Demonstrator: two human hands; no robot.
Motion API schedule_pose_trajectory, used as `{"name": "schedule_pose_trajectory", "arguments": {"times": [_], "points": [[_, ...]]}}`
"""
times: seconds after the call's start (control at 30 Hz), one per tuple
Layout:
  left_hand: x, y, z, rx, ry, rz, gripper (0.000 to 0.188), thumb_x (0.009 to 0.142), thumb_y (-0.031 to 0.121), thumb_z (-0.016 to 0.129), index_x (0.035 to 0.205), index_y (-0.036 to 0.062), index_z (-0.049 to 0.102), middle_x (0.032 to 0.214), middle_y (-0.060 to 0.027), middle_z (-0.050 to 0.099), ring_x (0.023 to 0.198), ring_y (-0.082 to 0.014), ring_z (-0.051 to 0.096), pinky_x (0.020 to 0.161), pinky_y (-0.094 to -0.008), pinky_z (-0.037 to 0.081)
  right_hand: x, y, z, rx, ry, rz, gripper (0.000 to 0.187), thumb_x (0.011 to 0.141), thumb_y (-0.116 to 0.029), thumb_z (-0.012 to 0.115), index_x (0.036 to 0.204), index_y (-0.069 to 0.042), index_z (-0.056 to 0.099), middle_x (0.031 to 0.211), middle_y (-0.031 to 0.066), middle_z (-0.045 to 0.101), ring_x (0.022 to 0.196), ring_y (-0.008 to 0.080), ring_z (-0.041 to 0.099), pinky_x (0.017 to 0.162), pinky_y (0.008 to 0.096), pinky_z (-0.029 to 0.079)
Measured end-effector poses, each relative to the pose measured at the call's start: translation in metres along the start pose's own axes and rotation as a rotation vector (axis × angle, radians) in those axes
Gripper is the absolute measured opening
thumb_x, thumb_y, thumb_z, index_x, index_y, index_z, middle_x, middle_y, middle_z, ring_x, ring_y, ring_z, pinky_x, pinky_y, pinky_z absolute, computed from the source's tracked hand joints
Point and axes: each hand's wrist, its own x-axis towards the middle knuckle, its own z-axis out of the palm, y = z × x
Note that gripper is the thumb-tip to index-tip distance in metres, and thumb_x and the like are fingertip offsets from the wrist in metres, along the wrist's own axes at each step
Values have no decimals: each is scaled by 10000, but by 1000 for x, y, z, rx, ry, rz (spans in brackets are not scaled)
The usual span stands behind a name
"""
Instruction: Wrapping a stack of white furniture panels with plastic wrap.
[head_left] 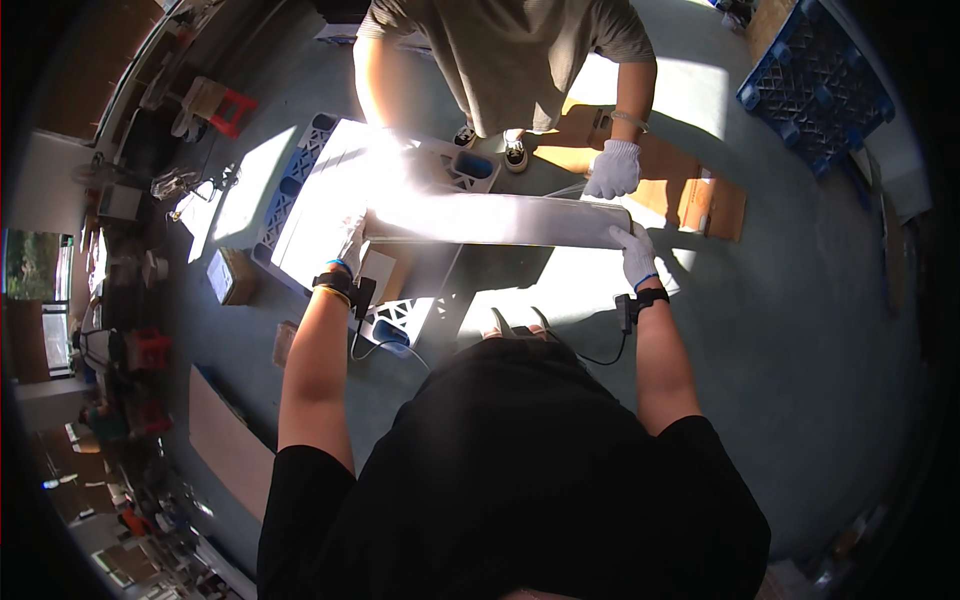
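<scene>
A long, flat white panel (500,220), seemingly covered in shiny film, spans crosswise in front of me. My left hand (348,245), in a white glove, is at its left end; strong glare washes out the fingers there. Around the right end my right hand (637,258) is closed, also white-gloved. Across from me stands another person, whose white-gloved hand (613,170) is closed in a fist just beyond the panel's right end, by a thin strand of clear material. Their other hand is lost in the glare.
Beneath the panel's left part lies a blue plastic pallet (290,190) bearing white sheets. Flattened cardboard (715,205) is on the floor at right. Another blue pallet (820,90) leans far right. A small carton (232,277) and a brown board (228,430) lie at left.
</scene>
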Motion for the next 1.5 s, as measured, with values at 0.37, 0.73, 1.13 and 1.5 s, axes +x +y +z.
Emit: {"name": "schedule_pose_trajectory", "arguments": {"times": [0.37,0.73,1.13,1.5], "points": [[30,22,44,-84,-5,99,278,928,372,515,1119,173,537,1012,13,550,933,-106,519,811,-318,463,13,4,-9,84,13,-176,321,847,-179,627,1108,-8,553,1035,45,594,969,137,536,866,290,419],[11,-12,25,-283,-45,48,267,943,340,448,1111,141,507,1084,-43,546,1006,-168,539,785,-406,513,13,-9,1,371,2,-26,237,816,-101,665,1005,-36,537,953,74,598,903,208,577,787,390,467],[7,-14,52,-477,-50,-96,440,936,453,453,1215,113,442,1146,-100,550,968,-257,586,742,-448,539,29,-23,-9,148,42,-321,216,823,-49,657,1007,-28,546,903,21,591,807,99,534,758,248,445],[-26,-31,62,-673,36,-44,419,853,525,584,921,116,527,740,-29,528,676,-166,559,647,-326,497,32,-52,9,204,-105,-106,254,843,-120,634,1059,-24,542,994,55,602,910,155,584,850,308,468]]}}
